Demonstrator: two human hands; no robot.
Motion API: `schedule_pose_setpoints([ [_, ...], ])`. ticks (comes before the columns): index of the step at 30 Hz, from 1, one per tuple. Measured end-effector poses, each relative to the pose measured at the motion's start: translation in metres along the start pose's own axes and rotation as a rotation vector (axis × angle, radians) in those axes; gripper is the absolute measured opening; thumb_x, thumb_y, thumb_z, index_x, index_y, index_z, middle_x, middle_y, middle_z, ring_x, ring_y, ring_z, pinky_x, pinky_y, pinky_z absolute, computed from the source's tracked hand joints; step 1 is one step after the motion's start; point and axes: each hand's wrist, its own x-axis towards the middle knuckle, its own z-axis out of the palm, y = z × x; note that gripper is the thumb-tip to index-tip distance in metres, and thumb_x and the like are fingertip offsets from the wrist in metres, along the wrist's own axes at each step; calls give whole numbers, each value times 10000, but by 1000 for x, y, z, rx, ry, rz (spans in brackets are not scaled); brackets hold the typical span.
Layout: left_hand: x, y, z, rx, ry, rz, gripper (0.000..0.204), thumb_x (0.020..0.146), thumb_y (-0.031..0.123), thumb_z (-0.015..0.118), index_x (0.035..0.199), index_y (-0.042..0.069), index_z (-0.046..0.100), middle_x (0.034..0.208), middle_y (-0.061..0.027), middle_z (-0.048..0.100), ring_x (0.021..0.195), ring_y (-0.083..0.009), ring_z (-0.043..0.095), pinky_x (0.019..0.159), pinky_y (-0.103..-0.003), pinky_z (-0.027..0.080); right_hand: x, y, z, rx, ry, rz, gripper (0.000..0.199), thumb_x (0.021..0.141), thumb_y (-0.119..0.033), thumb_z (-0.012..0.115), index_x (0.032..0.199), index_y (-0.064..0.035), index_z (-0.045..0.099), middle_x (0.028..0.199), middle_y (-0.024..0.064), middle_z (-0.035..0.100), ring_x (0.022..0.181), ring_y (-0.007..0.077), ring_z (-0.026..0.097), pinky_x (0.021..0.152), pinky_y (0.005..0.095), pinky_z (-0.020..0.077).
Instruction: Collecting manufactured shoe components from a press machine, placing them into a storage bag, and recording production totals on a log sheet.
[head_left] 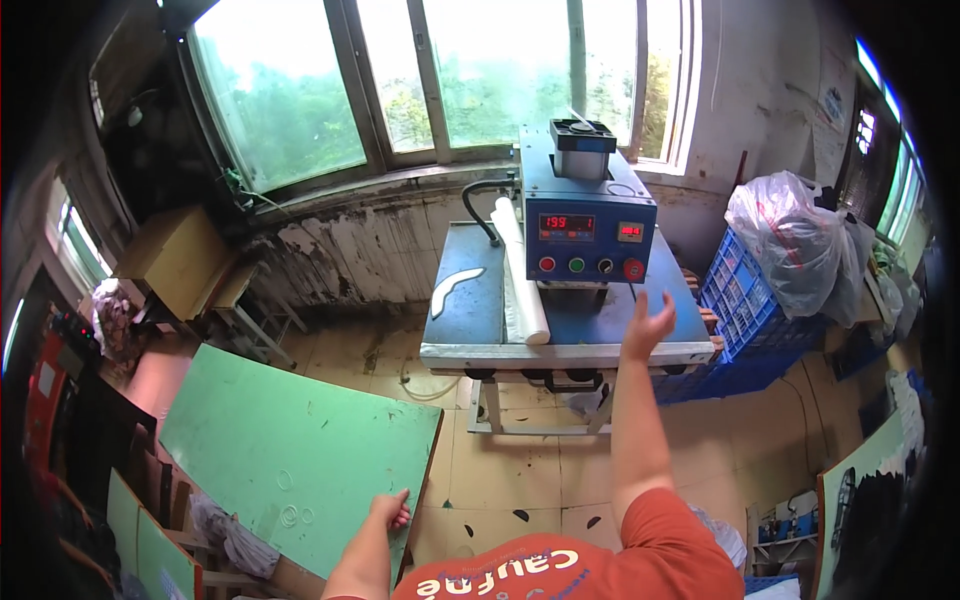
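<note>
My right hand (652,326) reaches forward over the right part of the blue work table (665,320). Its fingers are apart and it appears to hold nothing. Just beyond the fingertips is a blue press machine (588,205), with a red knob (634,270) at the lower right of its front panel. My left hand (392,509) is by the right edge of a green board (300,430). Its fingers are curled in, and no object shows in them. On the blue table lie a white roll of sheet (522,280) and a white curved piece (452,291).
Blue crates (742,295) stand right of the table, with a filled plastic bag (790,235) on top. A cardboard box (175,260) sits at the far left. Thin pale rings (290,515) lie on the green board. Small dark scraps (520,516) dot the tiled floor.
</note>
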Motion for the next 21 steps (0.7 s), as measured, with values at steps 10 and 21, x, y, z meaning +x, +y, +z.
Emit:
schedule_pose_setpoints([
  [10,3,1,-1,-13,14,8,465,874,455,516,660,44,552,530,-71,572,364,-152,487,356,-298,383,93,2,63,88,-573,194,611,764,-434,688,1096,56,536,941,108,627,837,152,585,753,279,455],
  [21,-1,1,0,-12,33,14,465,872,449,524,649,42,560,538,-72,579,363,-154,491,352,-300,385,93,-15,54,-144,-556,56,662,769,-571,597,1080,12,545,949,145,635,894,259,611,790,352,445],
])
